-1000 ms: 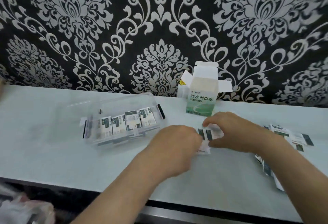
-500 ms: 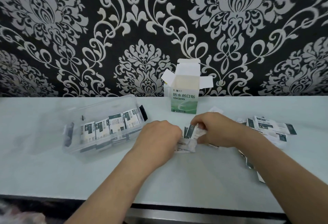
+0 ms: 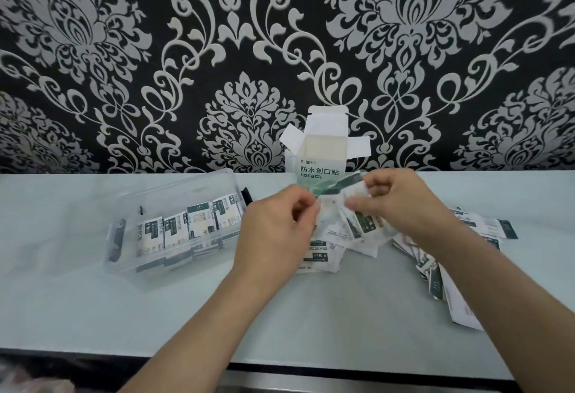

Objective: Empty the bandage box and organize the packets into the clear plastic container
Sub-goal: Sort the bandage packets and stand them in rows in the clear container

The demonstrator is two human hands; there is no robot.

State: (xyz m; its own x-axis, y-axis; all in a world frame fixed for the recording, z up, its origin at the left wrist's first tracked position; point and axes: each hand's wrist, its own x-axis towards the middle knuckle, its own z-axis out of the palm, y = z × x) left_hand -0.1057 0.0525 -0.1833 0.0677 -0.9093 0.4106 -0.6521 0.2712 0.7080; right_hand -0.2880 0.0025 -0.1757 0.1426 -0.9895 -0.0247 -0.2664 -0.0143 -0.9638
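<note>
The white and green bandage box (image 3: 322, 156) stands upright at the wall with its top flaps open. To its left lies the clear plastic container (image 3: 174, 224), holding a row of several white and dark green packets (image 3: 189, 226). In front of the box, my left hand (image 3: 273, 231) and my right hand (image 3: 401, 203) both pinch a bunch of packets (image 3: 339, 224) lifted just off the table. Some of that bunch hangs down and touches the table. More loose packets (image 3: 435, 271) lie spread at the right, partly under my right forearm.
The pale table (image 3: 77, 308) runs to a front edge near the bottom of the view. A black and silver patterned wall (image 3: 155, 66) rises directly behind the box. The container's black latches (image 3: 116, 237) sit at its ends.
Both hands have risen from the table with the bunch of packets, which now fans out between them in front of the box. The container and box stay put.
</note>
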